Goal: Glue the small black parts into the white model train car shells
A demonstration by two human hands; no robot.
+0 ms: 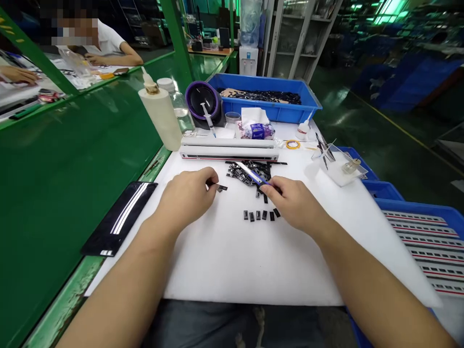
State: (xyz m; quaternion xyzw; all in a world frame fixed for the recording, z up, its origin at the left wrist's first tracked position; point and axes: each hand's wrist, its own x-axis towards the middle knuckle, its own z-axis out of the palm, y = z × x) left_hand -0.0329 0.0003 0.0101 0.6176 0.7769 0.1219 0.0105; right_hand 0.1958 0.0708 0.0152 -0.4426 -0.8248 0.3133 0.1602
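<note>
My left hand (190,195) pinches a small black part (222,188) that sticks out past its fingertips over the white work surface (217,261). In my right hand (292,198) is a blue-handled cutter (254,177), its blade pointing up and left over a pile of small black parts (246,173). Below the pile, several separate black pieces (258,215) lie in a rough row, the rightmost near my right hand. Two long white strips (229,153) lie behind the pile.
Bottles (161,113), a purple-rimmed round object (203,102), a tissue pack (256,129) and a blue bin (268,113) stand at the back. A clear tray (340,169) sits right; a dark glossy panel (121,217) lies left. Another person (110,43) sits beyond the green partition.
</note>
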